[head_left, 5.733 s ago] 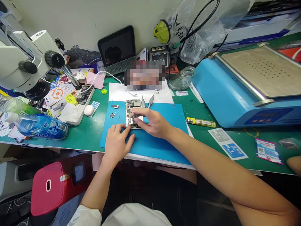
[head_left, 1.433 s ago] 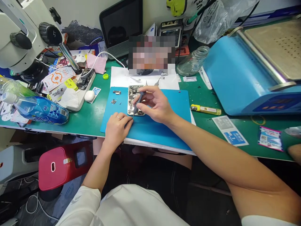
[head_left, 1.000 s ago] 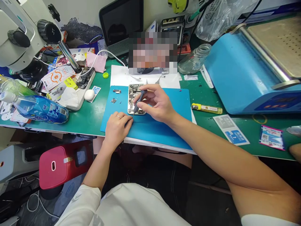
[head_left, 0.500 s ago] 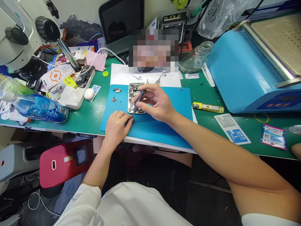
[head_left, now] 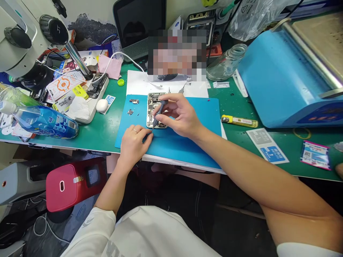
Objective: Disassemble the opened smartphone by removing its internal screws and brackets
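Observation:
In the head view my right hand is closed around a dark grey screwdriver, which slants down and to the left. Beneath it lies an opened phone, its inner parts bare and partly covered by the hand. My left hand, with a ring on one finger, rests at the near edge of the blue mat. Its thumb and forefinger close together at the screwdriver's tip; what they pinch, if anything, is too small to make out. Small phone parts lie left of the phone.
A microscope and a blue bottle stand at left. Behind the mat are white paper and a glass jar. On the right are a yellow cutter and a large blue machine.
The view has shifted slightly. Both hands and the screwdriver keep almost the same pose at the phone's near edge.

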